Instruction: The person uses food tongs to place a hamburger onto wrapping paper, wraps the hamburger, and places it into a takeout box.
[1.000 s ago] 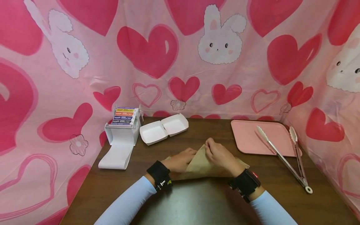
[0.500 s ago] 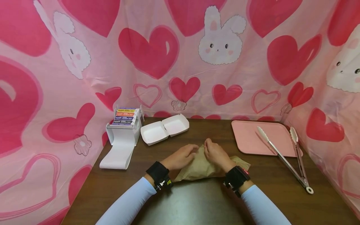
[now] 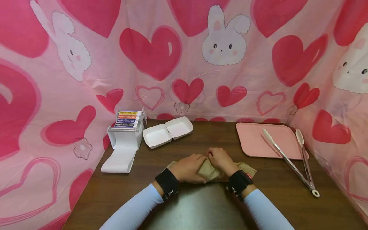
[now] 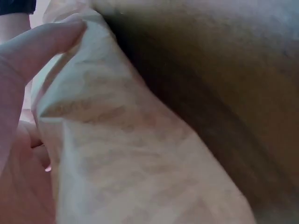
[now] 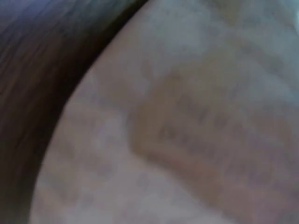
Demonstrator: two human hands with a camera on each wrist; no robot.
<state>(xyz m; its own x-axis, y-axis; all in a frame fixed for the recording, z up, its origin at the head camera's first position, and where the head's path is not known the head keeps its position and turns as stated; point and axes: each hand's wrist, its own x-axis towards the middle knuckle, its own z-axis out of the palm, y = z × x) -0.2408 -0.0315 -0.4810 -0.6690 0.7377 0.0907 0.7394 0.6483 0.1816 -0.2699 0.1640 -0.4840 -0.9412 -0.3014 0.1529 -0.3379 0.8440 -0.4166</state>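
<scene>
A brown sheet of wrapping paper [image 3: 210,172], folded over a bulky thing that it hides, lies on the table between both hands. My left hand [image 3: 189,167] holds its left part, fingers over the far side and thumb along the near side. In the left wrist view the thumb [image 4: 51,39] presses on the creased wrapping paper [image 4: 126,154]. My right hand [image 3: 220,158] has curled fingers and pinches the paper's upper edge, close to the left fingertips. The right wrist view shows only blurred wrapping paper [image 5: 187,126] with faint print, and no fingers.
Behind the left hand stands an open white paper box [image 3: 168,132]. A white label dispenser [image 3: 126,127] with a strip hanging out is at the left. Metal tongs [image 3: 290,163] lie partly across a pink tray [image 3: 253,140] at the right.
The left hand let go of the paper, lifted, then came down around its left side. The right hand lowered the raised paper edge toward the near side.
</scene>
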